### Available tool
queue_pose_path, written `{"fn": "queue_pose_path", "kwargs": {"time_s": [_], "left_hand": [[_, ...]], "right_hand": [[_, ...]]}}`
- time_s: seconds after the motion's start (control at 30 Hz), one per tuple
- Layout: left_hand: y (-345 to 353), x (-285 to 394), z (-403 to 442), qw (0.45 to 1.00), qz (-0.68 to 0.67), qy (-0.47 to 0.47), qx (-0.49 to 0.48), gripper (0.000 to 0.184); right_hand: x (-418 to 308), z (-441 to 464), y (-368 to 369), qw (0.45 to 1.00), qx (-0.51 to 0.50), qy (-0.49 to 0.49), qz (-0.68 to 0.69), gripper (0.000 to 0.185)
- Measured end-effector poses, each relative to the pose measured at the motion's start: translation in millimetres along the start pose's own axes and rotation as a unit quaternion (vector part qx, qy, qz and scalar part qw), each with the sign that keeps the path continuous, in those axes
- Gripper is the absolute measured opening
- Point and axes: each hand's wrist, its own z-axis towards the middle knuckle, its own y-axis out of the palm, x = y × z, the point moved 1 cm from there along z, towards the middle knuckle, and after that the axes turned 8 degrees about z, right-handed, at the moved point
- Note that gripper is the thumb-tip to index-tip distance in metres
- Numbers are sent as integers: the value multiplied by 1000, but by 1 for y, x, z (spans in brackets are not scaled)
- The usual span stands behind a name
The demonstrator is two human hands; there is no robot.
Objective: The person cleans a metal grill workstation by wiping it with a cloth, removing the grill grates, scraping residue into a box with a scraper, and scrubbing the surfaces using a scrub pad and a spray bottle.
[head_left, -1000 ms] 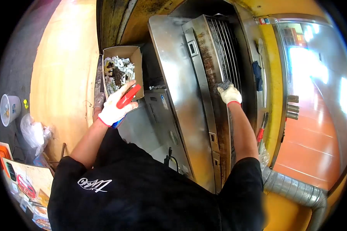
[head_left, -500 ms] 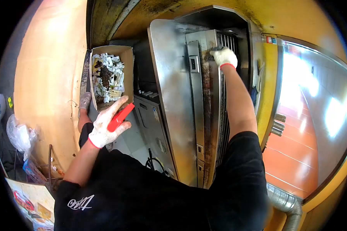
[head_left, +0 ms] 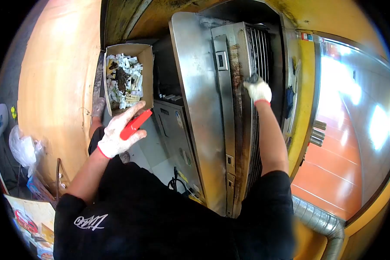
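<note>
My left hand (head_left: pixel 112 135), in a stained white glove, is closed on a red, flat-sided object (head_left: pixel 135 124); which tool it is, I cannot tell. That hand hovers between the cardboard box and the metal cabinet. A white glove with a red cuff covers my right hand (head_left: pixel 261 92) too, whose fingers grip a dark scouring pad (head_left: pixel 251 79). The pad is at the slatted edge of a steel grill unit (head_left: pixel 243 56). Brown, burnt-looking grime (head_left: pixel 237 82) streaks the unit's front strip beside this hand.
The cardboard box (head_left: pixel 147 65) holds crumpled paper and dark scraps. A steel side panel (head_left: pixel 195 108) stands between my hands, with a grey cabinet (head_left: pixel 171 130) left of it. A pale wooden board (head_left: pixel 56 82) lies left; a silver duct (head_left: pixel 318 219) runs at lower right.
My right hand has slid toward me along the grill unit with the scouring pad. My left hand keeps its hold on the red object. The view has shifted slightly.
</note>
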Motion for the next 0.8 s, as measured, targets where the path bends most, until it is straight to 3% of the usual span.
{"fn": "queue_pose_path", "kwargs": {"time_s": [0.07, 0.17, 0.27, 0.3, 0.33, 0.43, 0.5, 0.57, 0.67, 0.8], "left_hand": [[6, 5, -6, 1000, -22, -20, -3, 85], [7, 7, -2, 999, -13, 29, 18, 86], [-6, 13, 5, 999, 6, 31, 16, 86], [-13, 17, 7, 1000, 2, -19, -14, 86], [-11, 8, 10, 998, 6, 44, 41, 86], [-31, 6, 16, 1000, 24, 0, 17, 87], [-45, -1, 18, 999, 19, -23, 18, 87], [-59, -3, 19, 999, 15, -25, 22, 87], [-72, -10, 21, 999, 20, -44, -1, 86], [-97, 4, 22, 999, 28, -27, -8, 85]], "right_hand": [[15, -16, 12, 999, 26, 23, -33, 85], [-1, 7, 6, 998, 29, -8, -55, 78], [-70, 40, -23, 996, 88, -31, 3, 71], [-93, 61, -29, 994, 105, -31, 15, 70], [-115, 86, -37, 992, 124, -29, 25, 68], [-182, 135, -66, 994, 111, 24, -5, 60], [-196, 145, -71, 992, 122, 5, -11, 64], [-191, 148, -70, 995, 103, 12, -2, 79], [-172, 124, -60, 992, 122, 5, 10, 78], [-57, 39, -9, 995, 48, 79, 21, 80]]}}
